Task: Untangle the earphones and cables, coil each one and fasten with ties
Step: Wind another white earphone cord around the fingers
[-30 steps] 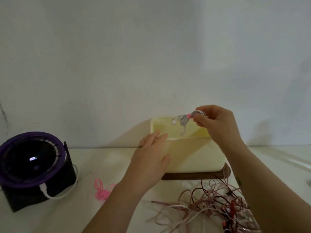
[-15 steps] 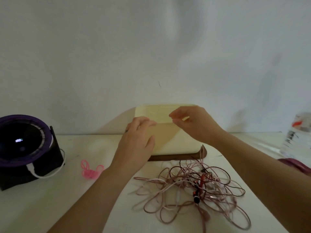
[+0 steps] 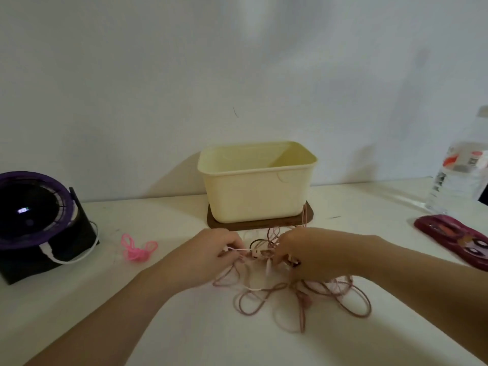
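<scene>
Cable tangle (image 3: pixel 290 286) on table, both hands (image 3: pixel 264 254) pinching strands.

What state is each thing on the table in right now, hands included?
Left hand: pinching a thin strand of the cables.
Right hand: closed on the cables.
Cables: tangled, loose loops spread on the table.
Box: upright, open, no lid; contents hidden from this angle.
Board: flat under the box.
Pink ties: loose heap, untouched.
Fan: tilted back, white lead plugged in.
Bottle: upright.
</scene>
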{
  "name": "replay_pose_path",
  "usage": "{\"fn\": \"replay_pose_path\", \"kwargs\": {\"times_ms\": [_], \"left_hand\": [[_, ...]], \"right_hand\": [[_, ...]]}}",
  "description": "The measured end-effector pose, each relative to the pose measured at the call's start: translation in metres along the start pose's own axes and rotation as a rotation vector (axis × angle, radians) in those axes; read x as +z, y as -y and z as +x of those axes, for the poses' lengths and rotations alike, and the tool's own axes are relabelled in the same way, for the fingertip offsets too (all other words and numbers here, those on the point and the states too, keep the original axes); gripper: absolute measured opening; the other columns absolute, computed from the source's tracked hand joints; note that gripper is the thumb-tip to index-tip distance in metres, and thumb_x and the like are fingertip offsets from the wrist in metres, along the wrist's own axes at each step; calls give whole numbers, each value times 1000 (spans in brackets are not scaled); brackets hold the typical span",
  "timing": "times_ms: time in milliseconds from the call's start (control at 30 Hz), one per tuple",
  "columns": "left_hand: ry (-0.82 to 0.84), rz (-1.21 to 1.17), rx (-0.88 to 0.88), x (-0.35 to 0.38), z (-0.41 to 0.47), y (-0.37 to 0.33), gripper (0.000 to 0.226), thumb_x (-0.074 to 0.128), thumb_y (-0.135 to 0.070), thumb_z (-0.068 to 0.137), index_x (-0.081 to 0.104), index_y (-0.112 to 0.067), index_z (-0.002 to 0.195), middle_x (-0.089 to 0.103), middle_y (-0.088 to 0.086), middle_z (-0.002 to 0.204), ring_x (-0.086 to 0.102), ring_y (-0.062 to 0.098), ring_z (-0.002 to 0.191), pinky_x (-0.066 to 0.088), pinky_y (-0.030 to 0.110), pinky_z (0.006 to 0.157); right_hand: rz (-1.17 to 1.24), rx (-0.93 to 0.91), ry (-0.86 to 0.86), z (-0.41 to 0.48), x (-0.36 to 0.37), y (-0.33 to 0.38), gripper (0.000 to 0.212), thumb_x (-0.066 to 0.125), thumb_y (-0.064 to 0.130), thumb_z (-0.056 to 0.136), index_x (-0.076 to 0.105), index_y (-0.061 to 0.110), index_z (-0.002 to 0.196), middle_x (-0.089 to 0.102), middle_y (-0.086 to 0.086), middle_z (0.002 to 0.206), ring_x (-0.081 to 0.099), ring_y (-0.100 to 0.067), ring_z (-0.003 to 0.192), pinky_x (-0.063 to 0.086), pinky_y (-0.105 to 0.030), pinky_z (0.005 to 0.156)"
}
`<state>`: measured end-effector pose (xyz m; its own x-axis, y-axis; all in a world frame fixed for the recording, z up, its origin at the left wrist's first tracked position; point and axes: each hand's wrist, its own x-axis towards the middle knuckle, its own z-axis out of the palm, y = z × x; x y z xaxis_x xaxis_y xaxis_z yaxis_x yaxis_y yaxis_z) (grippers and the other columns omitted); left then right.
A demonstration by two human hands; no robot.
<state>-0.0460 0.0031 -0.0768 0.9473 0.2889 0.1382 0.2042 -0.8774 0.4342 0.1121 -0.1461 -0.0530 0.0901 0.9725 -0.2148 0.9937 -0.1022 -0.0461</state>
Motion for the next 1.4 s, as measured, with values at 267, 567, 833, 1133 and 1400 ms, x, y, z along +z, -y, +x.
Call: {"fn": "replay_pose_path", "kwargs": {"times_ms": [267, 567, 833, 1133, 1400], "left_hand": [[-405, -47, -115, -18, -4, 2, 17, 56, -16, 91, 62, -30, 84, 65, -9, 86, 59, 10, 81, 47, 32, 76], [-264, -416, -390, -40, -24, -26, 13, 52, -22, 94, 65, -23, 92, 66, -5, 95, 53, 5, 79, 32, 5, 64], [-672, -13, -78, -18, -33, -36, 25, 57, -5, 85, 63, -21, 103, 52, -9, 104, 54, 13, 99, 40, 27, 89], [-391, 154, -168, -44, 10, -75, 53, 51, -46, 91, 40, -26, 138, 39, -4, 146, 43, 20, 129, 35, 38, 107], [-450, -455, -115, -133, 39, -112, 35, 36, -32, 100, 64, -20, 84, 63, -7, 87, 57, 8, 83, 38, 24, 75]], "right_hand": [[-63, 126, -148, 0, -16, -20, 47, 59, 25, 90, 45, 33, 134, 59, 7, 113, 51, -12, 101, 38, -22, 79], [331, 82, -357, -7, -42, -2, 58, 64, 33, 88, 39, 30, 140, 60, 15, 96, 44, 9, 68, 35, -13, 67], [430, 81, -390, -8, -42, 16, 81, 62, 29, 90, 9, 27, 151, 56, 2, 127, 53, 4, 67, 41, -17, 71], [314, 21, -598, -24, -113, 33, 68, 54, 19, 94, 16, 35, 149, 47, 3, 138, 51, -8, 84, 48, -28, 84], [316, 206, -838, -51, -185, 6, 32, 58, 23, 91, 53, 27, 123, 59, 4, 117, 53, -9, 89, 36, -12, 63]]}}
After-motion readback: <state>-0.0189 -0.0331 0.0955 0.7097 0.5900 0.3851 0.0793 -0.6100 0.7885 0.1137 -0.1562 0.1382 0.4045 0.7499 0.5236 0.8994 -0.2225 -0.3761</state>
